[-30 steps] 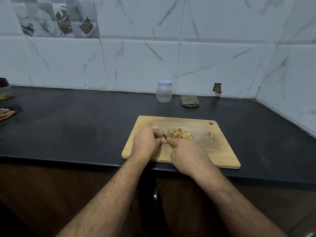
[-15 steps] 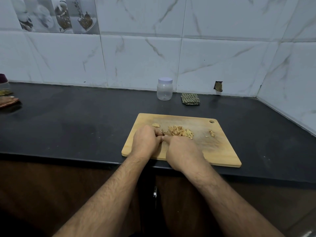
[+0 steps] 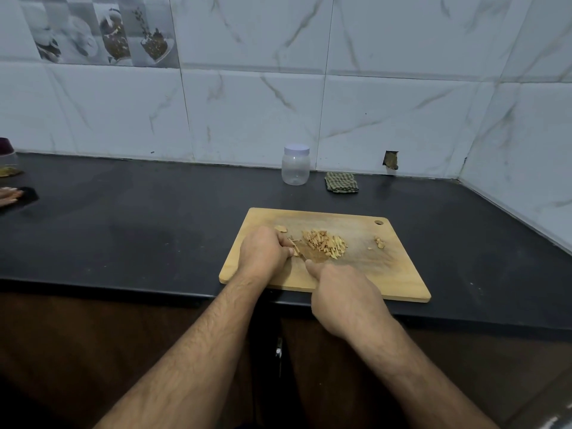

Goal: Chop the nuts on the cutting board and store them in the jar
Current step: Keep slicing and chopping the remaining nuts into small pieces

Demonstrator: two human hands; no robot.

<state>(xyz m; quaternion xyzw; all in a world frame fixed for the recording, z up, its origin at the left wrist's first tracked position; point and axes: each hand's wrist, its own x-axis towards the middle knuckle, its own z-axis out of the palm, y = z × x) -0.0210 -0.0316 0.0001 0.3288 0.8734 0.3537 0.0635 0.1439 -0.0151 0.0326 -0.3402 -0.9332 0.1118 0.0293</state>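
Observation:
A wooden cutting board (image 3: 390,274) lies on the black counter near its front edge. A heap of chopped nut slivers (image 3: 325,244) sits in the board's middle, a whole nut piece (image 3: 281,228) at its upper left, and a few bits (image 3: 379,242) at the right. My left hand (image 3: 263,253) pinches a nut piece against the board left of the heap. My right hand (image 3: 343,297) grips a knife (image 3: 305,253), whose blade lies between the left fingers and the heap; the handle is hidden in the fist. A clear plastic jar (image 3: 295,165) with a white lid stands by the wall.
A folded checked cloth (image 3: 341,186) lies right of the jar. At the far left edge sit a dark-topped container (image 3: 6,150) and some small items (image 3: 9,195). The tiled wall turns a corner at the right.
My right hand has drawn back toward me and to the right, showing the knife blade next to the left fingers. The left hand stays at the same spot on the board.

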